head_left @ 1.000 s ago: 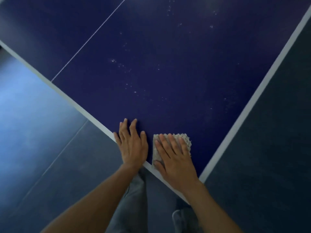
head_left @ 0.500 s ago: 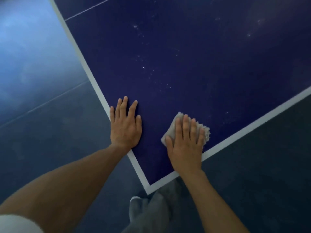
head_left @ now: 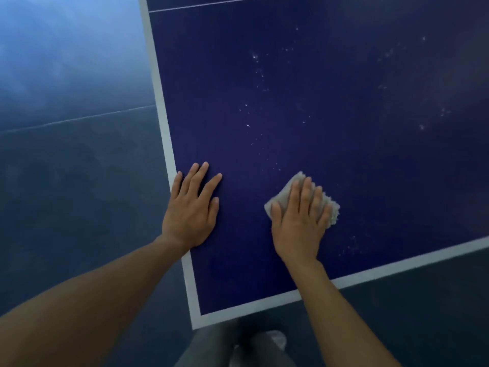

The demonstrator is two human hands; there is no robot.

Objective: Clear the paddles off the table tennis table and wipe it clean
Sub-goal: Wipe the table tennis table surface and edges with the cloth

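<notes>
Two hands lay on the blue surface (head_left: 344, 107). The left hand (head_left: 191, 210) rested flat, fingers straight and spread, holding nothing, beside the white edge line (head_left: 169, 154). Apart to its right, the right hand (head_left: 299, 223) pressed one grey cloth (head_left: 333, 211) down under straight fingers. Beyond both hands, white specks (head_left: 255, 56) dotted the surface.

Both arms extend forward, left grip (head_left: 191, 210) flat and splayed, right grip (head_left: 300, 221) flat, palm down.
</notes>
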